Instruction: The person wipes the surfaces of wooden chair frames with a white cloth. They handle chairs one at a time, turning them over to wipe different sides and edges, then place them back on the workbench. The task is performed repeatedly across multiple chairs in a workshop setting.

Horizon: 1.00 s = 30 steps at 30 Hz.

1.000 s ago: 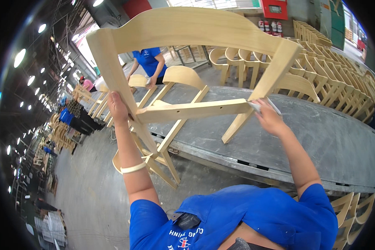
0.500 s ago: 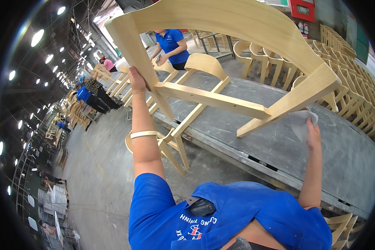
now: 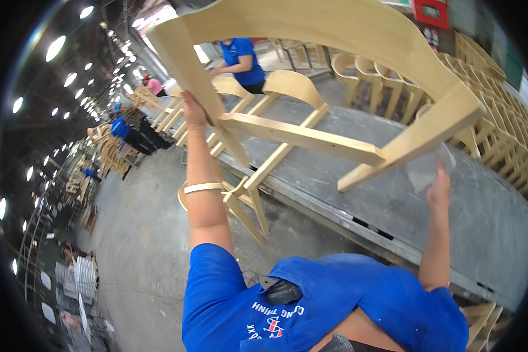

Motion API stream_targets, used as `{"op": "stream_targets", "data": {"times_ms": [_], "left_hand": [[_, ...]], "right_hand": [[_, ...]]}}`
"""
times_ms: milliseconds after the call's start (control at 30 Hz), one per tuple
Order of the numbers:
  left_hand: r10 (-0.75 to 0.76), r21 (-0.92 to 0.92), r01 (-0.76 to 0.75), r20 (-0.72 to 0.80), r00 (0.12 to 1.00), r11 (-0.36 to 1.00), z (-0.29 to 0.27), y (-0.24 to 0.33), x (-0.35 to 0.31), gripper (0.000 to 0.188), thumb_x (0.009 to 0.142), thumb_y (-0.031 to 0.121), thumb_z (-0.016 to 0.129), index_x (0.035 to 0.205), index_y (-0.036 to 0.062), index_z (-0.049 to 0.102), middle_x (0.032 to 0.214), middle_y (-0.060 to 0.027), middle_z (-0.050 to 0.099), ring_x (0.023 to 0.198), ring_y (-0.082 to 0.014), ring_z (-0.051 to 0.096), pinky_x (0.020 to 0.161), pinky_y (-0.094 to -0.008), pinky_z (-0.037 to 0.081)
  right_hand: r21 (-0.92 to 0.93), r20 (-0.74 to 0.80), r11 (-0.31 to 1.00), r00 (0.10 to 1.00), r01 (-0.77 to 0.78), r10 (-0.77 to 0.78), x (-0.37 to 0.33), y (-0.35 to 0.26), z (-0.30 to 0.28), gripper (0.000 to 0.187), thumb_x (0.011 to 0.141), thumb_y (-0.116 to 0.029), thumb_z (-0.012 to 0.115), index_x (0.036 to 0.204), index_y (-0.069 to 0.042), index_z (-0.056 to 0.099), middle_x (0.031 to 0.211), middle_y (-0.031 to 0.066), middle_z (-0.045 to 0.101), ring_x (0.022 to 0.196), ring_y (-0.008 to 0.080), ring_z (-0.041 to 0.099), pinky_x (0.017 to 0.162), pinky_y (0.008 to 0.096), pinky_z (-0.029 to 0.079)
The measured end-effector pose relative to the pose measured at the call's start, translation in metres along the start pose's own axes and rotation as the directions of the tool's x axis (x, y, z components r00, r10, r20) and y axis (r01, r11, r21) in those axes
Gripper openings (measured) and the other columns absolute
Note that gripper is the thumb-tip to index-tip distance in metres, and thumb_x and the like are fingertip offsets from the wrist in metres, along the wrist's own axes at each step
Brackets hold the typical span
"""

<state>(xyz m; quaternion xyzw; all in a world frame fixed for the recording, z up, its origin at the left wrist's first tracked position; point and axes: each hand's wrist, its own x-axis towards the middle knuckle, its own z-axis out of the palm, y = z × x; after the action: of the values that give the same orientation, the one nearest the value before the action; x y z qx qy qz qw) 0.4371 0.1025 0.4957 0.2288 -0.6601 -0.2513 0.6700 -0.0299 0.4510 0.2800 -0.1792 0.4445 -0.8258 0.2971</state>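
A pale wooden chair frame (image 3: 311, 139) with a broad curved backrest, two legs and a crossbar is tilted up in front of me over the table. My left hand (image 3: 195, 111) is closed around its left upright, the thumb showing on the near face. Beside the lower part of the right leg, my right hand (image 3: 439, 189) pinches a thin, greyish-white, see-through sheet (image 3: 423, 171). Motion blurs the sheet a little; I cannot tell whether it is cloth or abrasive paper, or whether it touches the wood.
Below the frame runs a long grey worktable (image 3: 481, 217). More chair frames (image 3: 293, 85) lean along its far left part, and another (image 3: 258, 205) stands by its near edge. Rows of frames (image 3: 493, 117) fill the right side. A co-worker in blue (image 3: 243, 64) stands beyond the table.
The view has shifted slightly. My right hand and the sheet have moved a little beside the right leg. My left hand keeps its grip on the frame.
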Motion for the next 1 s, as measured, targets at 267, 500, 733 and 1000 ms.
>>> {"op": "stream_targets", "data": {"times_ms": [267, 500, 733, 1000], "left_hand": [[-0.003, 0.127, -0.008, 0.083, 0.997, 0.992, 0.005, 0.002, 0.007, 0.070, 0.092, 0.062, 0.029, 0.119, 0.0005, 0.048, 0.103, -0.0085, 0.058, 0.092, -0.0192, 0.056, 0.081, -0.0331, 0.045], [-0.138, 0.025, 0.136, 0.263, 0.955, 0.990, 0.095, 0.000, 0.016, 0.057, 0.093, 0.049, 0.043, 0.118, -0.0022, 0.048, 0.101, -0.0092, 0.057, 0.091, -0.0209, 0.055, 0.080, -0.0339, 0.044], [-0.126, 0.061, 0.114, 0.245, 0.961, 0.992, 0.092, 0.002, 0.020, 0.054, 0.093, 0.045, 0.046, 0.117, -0.0027, 0.048, 0.100, -0.0098, 0.057, 0.091, -0.0212, 0.055, 0.080, -0.0343, 0.045], [-0.089, -0.010, 0.095, 0.274, 0.958, 0.995, 0.084, -0.009, 0.036, 0.052, 0.092, 0.042, 0.050, 0.117, -0.0032, 0.048, 0.100, -0.0105, 0.057, 0.091, -0.0216, 0.055, 0.080, -0.0347, 0.045]], "right_hand": [[0.169, 0.003, 0.975, 0.989, 0.145, -0.148, 0.026, 0.011, 0.054, 0.050, 0.098, -0.036, 0.040, 0.132, 0.001, 0.037, 0.126, 0.0127, 0.050, 0.115, 0.0215, 0.051, 0.098, 0.0345, 0.040], [-0.289, -0.025, 0.951, 0.992, 0.110, -0.123, 0.068, -0.001, 0.053, 0.066, 0.096, -0.053, 0.032, 0.123, 0.004, 0.052, 0.120, 0.0165, 0.056, 0.116, 0.0242, 0.048, 0.098, 0.0336, 0.036], [0.020, 0.056, 0.933, 0.931, 0.359, -0.360, 0.070, 0.014, 0.051, 0.057, 0.099, -0.042, 0.031, 0.139, 0.000, 0.029, 0.135, 0.0079, 0.040, 0.125, 0.0157, 0.034, 0.104, 0.0285, 0.029], [0.038, -0.144, 0.913, 0.906, 0.406, -0.397, 0.039, 0.015, 0.061, 0.058, 0.099, -0.044, 0.031, 0.136, 0.000, 0.033, 0.132, 0.0106, 0.045, 0.123, 0.0191, 0.039, 0.103, 0.0310, 0.030]]}}
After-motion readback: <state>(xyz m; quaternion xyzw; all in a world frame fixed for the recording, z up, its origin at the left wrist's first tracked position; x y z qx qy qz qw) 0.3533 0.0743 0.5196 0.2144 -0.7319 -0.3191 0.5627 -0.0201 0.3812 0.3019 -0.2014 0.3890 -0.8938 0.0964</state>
